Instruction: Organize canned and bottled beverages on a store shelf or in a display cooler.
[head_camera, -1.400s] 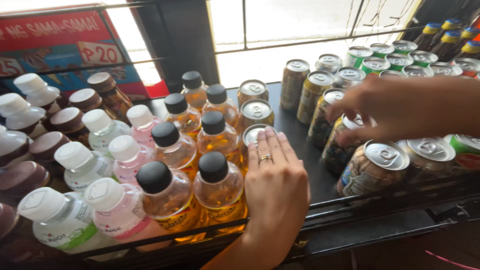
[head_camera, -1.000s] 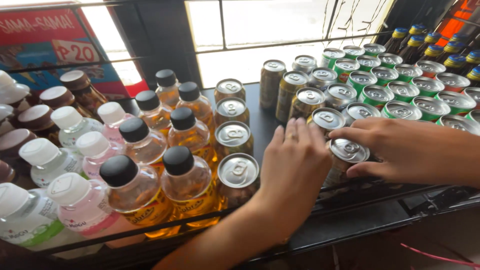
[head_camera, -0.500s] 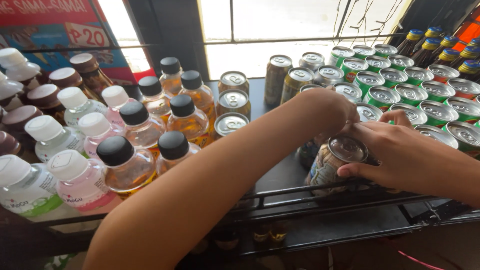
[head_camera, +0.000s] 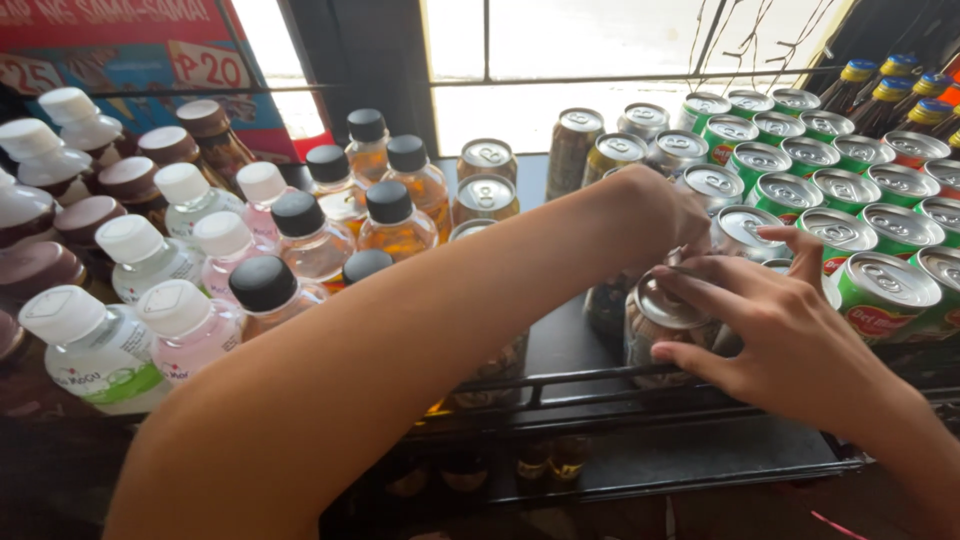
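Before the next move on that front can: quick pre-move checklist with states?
1. Right hand on the brown can: ok, fingers curl over its top rim.
2. Left hand placement: cannot tell, its fingers are hidden behind the right hand and the can.
3. Can upright: ok, lid faces up.
4. Green cans close on the right: not ok, almost touching the right hand.
5. Front rail of the shelf just ahead of the can: ok, unbroken.
6. Grip firmness: cannot tell.
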